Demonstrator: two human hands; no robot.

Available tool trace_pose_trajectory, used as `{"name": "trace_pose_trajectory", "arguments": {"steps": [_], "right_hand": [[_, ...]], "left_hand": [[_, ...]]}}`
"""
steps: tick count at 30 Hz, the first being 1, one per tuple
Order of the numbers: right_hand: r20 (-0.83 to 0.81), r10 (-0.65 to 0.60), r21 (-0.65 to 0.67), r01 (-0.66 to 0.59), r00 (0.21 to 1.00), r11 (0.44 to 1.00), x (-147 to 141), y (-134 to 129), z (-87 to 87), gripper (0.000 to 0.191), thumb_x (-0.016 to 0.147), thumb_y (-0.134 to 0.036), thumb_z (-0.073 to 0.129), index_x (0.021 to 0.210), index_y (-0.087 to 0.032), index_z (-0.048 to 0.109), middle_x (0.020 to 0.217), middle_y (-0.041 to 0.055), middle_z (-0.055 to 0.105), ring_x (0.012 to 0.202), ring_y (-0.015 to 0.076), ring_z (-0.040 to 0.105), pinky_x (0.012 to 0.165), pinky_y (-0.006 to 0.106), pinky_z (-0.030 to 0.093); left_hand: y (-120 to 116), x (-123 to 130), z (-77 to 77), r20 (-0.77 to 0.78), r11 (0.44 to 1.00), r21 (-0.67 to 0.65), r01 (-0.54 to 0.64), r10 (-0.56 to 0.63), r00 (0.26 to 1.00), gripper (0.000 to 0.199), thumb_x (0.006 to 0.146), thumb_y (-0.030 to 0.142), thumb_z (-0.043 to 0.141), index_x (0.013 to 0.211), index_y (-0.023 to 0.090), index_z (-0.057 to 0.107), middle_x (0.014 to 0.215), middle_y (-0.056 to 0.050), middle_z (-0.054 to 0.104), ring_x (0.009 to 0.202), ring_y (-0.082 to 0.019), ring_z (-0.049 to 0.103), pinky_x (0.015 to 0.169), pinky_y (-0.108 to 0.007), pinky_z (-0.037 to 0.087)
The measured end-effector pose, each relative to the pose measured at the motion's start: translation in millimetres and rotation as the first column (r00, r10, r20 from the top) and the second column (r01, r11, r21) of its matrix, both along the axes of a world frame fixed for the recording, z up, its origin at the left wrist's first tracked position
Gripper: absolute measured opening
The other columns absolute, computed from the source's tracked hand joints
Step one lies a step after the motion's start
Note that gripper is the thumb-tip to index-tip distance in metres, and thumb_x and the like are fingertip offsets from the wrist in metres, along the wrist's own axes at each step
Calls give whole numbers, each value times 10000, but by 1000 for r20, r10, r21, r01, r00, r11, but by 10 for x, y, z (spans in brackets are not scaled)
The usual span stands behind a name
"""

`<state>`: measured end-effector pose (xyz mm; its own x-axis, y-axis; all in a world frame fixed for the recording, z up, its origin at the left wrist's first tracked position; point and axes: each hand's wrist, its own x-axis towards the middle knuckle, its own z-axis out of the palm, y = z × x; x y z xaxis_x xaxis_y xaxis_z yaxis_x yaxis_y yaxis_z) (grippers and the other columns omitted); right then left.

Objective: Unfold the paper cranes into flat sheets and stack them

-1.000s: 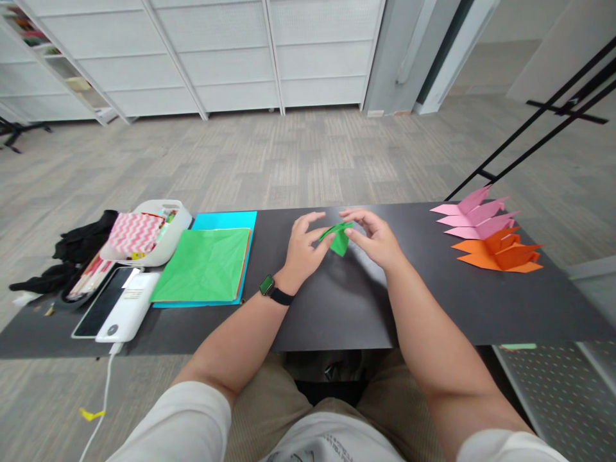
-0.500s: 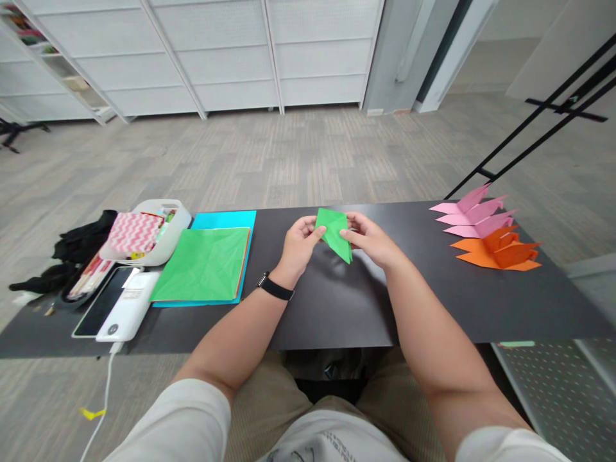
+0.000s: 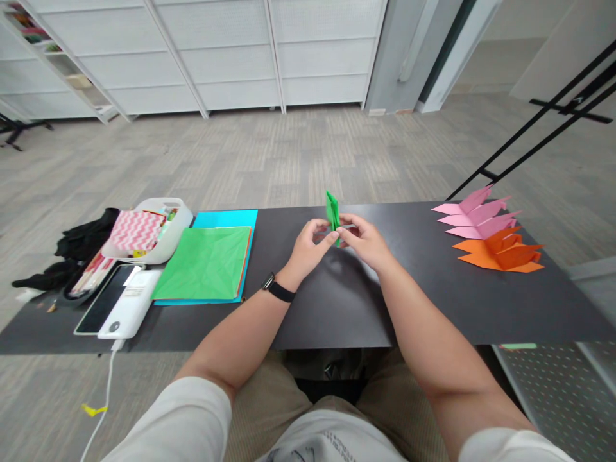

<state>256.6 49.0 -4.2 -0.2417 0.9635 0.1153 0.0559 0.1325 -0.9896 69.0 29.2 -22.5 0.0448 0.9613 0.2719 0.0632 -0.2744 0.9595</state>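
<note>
A folded piece of green origami paper (image 3: 332, 208) is held upright above the dark table (image 3: 337, 308), its narrow edge turned toward me. My left hand (image 3: 312, 244) pinches its lower part from the left, thumb against the fold. From the right, my right hand (image 3: 360, 239) grips the same lower part with thumb and fingers. The fingertips of both hands nearly meet there, and some of them are hidden behind the paper.
Left of my hands lies a stack of coloured paper (image 3: 205, 263), green on top. Beyond it are a white basket (image 3: 168, 240), a phone (image 3: 103, 305), a cabled white power bank (image 3: 128, 311) and black cloth (image 3: 86, 237). Folded pink (image 3: 481, 218) and orange (image 3: 500, 250) paper figures stand at the right.
The green paper has turned from showing its broad face to standing edge-on, with its tip up. Both hands have closed in toward each other around its lower part.
</note>
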Motion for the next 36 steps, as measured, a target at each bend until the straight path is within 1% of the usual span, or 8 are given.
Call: {"name": "trace_pose_trajectory", "arguments": {"steps": [2, 5, 9, 13, 17, 23, 29, 36], "right_hand": [[-61, 42, -32, -44, 997, 999, -11, -4, 2, 477, 826, -503, 841, 1254, -316, 743, 1224, 47, 731, 842, 177, 698, 751, 377, 655], [-86, 29, -41, -32, 996, 999, -4, 5, 3, 511, 803, -515, 872, 1250, -304, 742, 1217, 48, 741, 822, 168, 681, 748, 365, 642], [-137, 25, -53, -33, 990, 998, 22, 9, 24, 523, 784, -509, 905, 1235, -294, 746, 1206, 49, 754, 878, 186, 693, 774, 357, 630], [-184, 49, -91, -66, 982, 994, 22, -4, 49, 503, 768, -540, 922, 1171, -285, 764, 1153, 50, 772, 891, 192, 700, 788, 354, 622], [-203, 54, -115, -79, 978, 990, -7, -23, 71, 474, 750, -576, 930, 1097, -288, 786, 1129, 52, 780, 942, 213, 709, 799, 357, 626], [-258, 56, -150, -97, 964, 984, 7, -41, 109, 462, 752, -591, 932, 1068, -281, 801, 1064, 38, 782, 939, 200, 708, 848, 357, 606], [-279, 91, -161, -140, 956, 977, 28, -23, 94, 454, 725, -554, 962, 1055, -279, 814, 1080, 34, 778, 941, 188, 677, 827, 323, 547], [-324, 108, -175, -172, 940, 969, 41, -29, 110, 499, 716, -587, 958, 1070, -272, 802, 998, 26, 748, 829, 170, 612, 720, 306, 474]], "left_hand": [[11, 11, -24, 56, 997, -29, 76, -75, 996, 447, 902, 539, 829, 1167, 218, 666, 1223, -110, 736, 1145, -244, 714, 1042, -418, 575], [25, 18, -51, 116, 991, -30, 129, -125, 985, 476, 886, 554, 845, 1156, 208, 661, 1189, -107, 762, 1092, -233, 745, 1024, -409, 589], [8, 27, -47, 156, 981, -45, 190, -181, 971, 486, 886, 567, 840, 1148, 202, 655, 1142, -99, 780, 1025, -228, 773, 999, -412, 609], [-4, 29, -24, 139, 985, -43, 164, -157, 978, 495, 883, 594, 833, 1121, 201, 650, 1133, -95, 778, 1033, -229, 765, 996, -403, 605], [6, 27, -20, 148, 988, -52, 148, -139, 979, 493, 899, 623, 799, 1115, 205, 652, 1148, -94, 769, 1098, -238, 742, 1015, -398, 588], [2, 21, -28, 146, 989, -43, 144, -136, 980, 425, 932, 570, 777, 1105, 201, 658, 1138, -86, 763, 1085, -228, 730, 1015, -396, 585], [-25, 19, 10, 160, 985, -42, 166, -157, 975, 446, 961, 572, 741, 1203, 202, 679, 1250, -106, 750, 1168, -251, 716, 1064, -416, 568], [-28, 9, 3, 142, 987, -14, 163, -159, 977, 421, 946, 525, 767, 1198, 196, 688, 1211, -105, 775, 1135, -260, 733, 1073, -432, 568]]}}
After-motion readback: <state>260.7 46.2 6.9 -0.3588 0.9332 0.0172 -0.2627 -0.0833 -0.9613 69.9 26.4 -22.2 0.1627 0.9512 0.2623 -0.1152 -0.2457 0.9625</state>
